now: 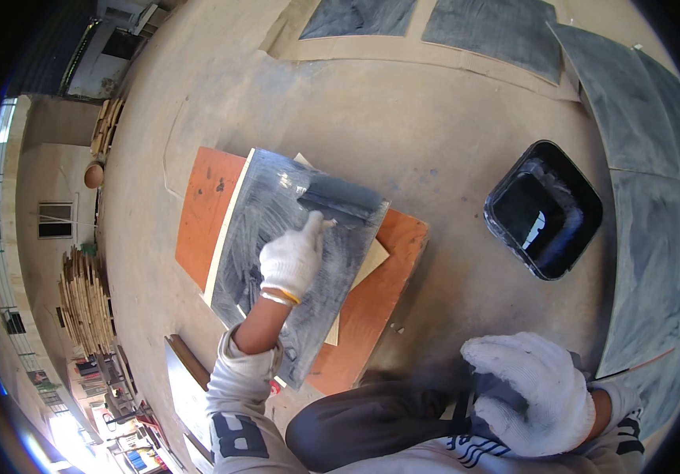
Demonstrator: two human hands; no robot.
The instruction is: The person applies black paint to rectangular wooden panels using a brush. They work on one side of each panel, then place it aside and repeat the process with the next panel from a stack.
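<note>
Nearest the camera: right hand (525,395), white knit glove, at lower right beside dark trousers (356,419); fingers curved, thumb standing apart, nothing seen gripped.
Grey-streaked sheets (648,261), several, along the right edge; judged already coated.
Two dark sheets (490,35), far side, on cardboard (395,47); apparently coated likewise.
Orange board (379,308), beneath the work; pale wood piece (371,263) between.
Panel (340,257), dark-faced, light-edged, centre, lying over the orange board: mostly swirled with grey film; darker patch by its far right corner, seemingly left to even out.
Black tub (508,246), rounded-square, dark liquid inside, on the floor (435,142) right of the panel, well apart.
Left hand (289,261), white-gloved, over the panel; one finger extended, the rest bunched; cannot tell whether anything is pinched.
Obstruction: left sleeve (241,379), across the panel's near left corner.
</note>
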